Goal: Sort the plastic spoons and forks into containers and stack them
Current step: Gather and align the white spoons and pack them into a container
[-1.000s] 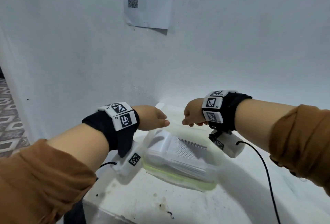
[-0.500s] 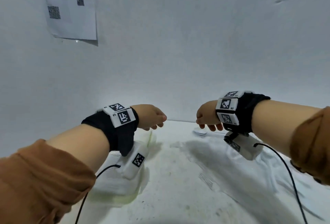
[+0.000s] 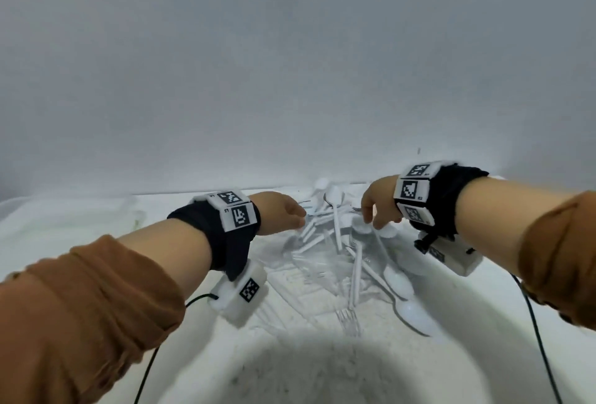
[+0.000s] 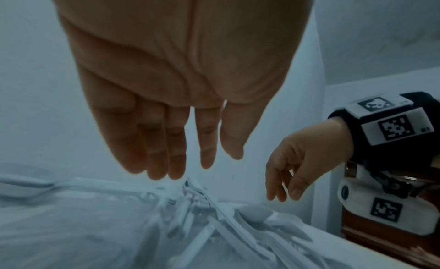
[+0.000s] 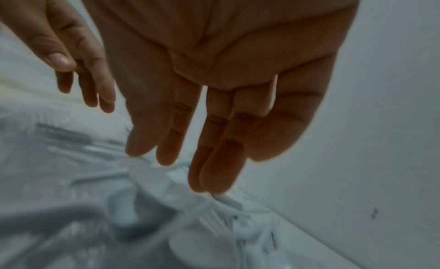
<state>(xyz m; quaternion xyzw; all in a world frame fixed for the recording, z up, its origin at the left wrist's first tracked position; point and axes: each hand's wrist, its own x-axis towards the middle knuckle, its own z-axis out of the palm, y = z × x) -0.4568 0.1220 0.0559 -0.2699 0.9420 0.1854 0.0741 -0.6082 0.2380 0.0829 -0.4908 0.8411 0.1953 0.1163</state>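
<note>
A loose pile of white plastic spoons and forks (image 3: 350,249) lies on the white table (image 3: 290,368) near the wall. A spoon (image 3: 414,316) and a fork (image 3: 350,321) lie at its near edge. My left hand (image 3: 283,215) hovers over the pile's left side, its fingers (image 4: 176,160) straight and empty. My right hand (image 3: 375,210) hangs over the pile's right side with its fingers (image 5: 214,167) extended downward just above the cutlery (image 5: 209,224), holding nothing. The pile (image 4: 214,222) also shows below the left hand. No container is clearly in view.
A plain white wall (image 3: 290,65) stands right behind the pile. Crumpled clear plastic (image 3: 309,268) lies under and around the cutlery. Black cables (image 3: 535,332) trail from both wrist cameras over the table. A dark wooden edge (image 4: 381,241) shows beside the table.
The view has swung right, off the lidded container at the left and onto the cutlery pile. Both hands have travelled right and lowered over the pile, their fingers now straightened.
</note>
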